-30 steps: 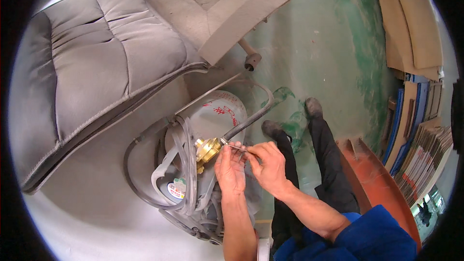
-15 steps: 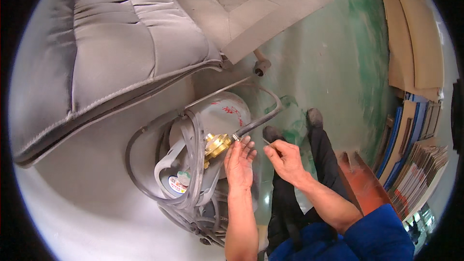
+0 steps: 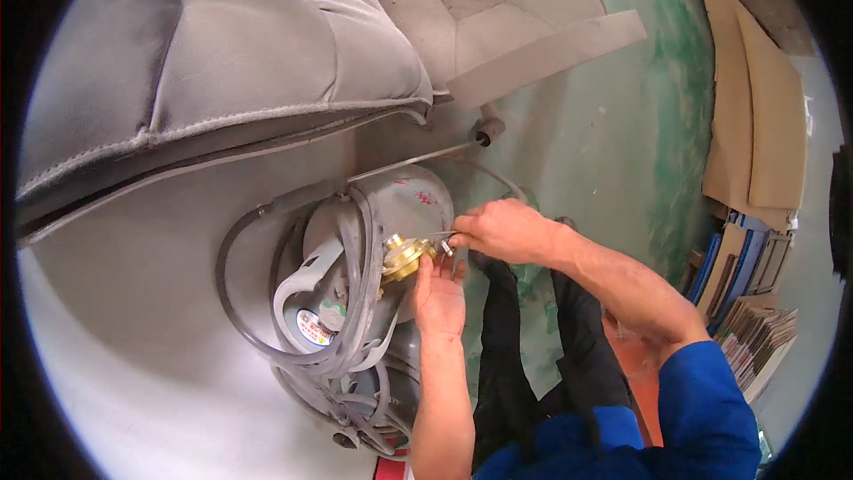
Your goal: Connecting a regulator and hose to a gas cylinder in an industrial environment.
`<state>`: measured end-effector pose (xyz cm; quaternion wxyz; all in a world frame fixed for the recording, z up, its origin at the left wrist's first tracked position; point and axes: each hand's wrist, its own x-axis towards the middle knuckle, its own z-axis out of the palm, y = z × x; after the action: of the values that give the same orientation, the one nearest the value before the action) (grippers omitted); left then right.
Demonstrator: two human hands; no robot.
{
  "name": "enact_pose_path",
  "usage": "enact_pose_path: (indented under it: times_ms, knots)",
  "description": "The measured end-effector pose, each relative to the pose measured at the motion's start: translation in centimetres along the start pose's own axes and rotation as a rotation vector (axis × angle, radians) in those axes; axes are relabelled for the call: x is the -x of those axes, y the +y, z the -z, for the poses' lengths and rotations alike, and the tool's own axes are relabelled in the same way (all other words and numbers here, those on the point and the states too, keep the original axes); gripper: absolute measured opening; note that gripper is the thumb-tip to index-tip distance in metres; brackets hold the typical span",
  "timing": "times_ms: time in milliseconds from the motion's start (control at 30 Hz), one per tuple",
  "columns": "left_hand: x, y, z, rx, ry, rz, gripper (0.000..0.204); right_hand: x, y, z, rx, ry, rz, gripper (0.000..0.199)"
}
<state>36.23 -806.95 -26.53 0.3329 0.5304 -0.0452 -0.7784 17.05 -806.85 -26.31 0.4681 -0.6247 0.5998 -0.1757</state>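
A grey gas cylinder [image 3: 413, 200] with red markings stands on the floor, hoses looped over its collar. On its valve sits a brass gas regulator [image 3: 405, 260]. My left hand [image 3: 440, 302], palm up, has its thumb against the regulator's outlet and its fingers curled around the far side. At that outlet shows a small metal hose clamp [image 3: 447, 249]. From the right my right hand [image 3: 506, 231] reaches over, pinching a thin metal rod [image 3: 439, 233] that points left just above the clamp. The fingers hide most of the rod, so its kind is unclear.
Grey hose [image 3: 360, 302] hangs in coils around the cylinder. A long metal tube [image 3: 418, 160] slants behind it. The padded grey seat [image 3: 267, 44] overhangs at upper left. Cardboard sheets [image 3: 751, 107] lean at the right, with stacked boards [image 3: 746, 338] lower down.
My right hand has moved left and up, bringing the thin rod to the clamp. My left thumb has shifted onto the regulator's outlet. The view has shifted slightly.
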Motion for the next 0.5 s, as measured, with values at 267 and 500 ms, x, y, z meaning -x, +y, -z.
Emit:
enact_pose_path:
  times_ms: [267,500]
  knots:
    - [-0.7,-0.3,-0.1,0.058,0.058,-0.143,0.028,-0.2,0.3,-0.2,0.173,0.014,0.128,0.033]
    - [-0.2,0.2,0.2,0.113,0.064,-0.099,0.031,-1.0,1.0,-0.3,0.098,-0.070,0.147,0.036]
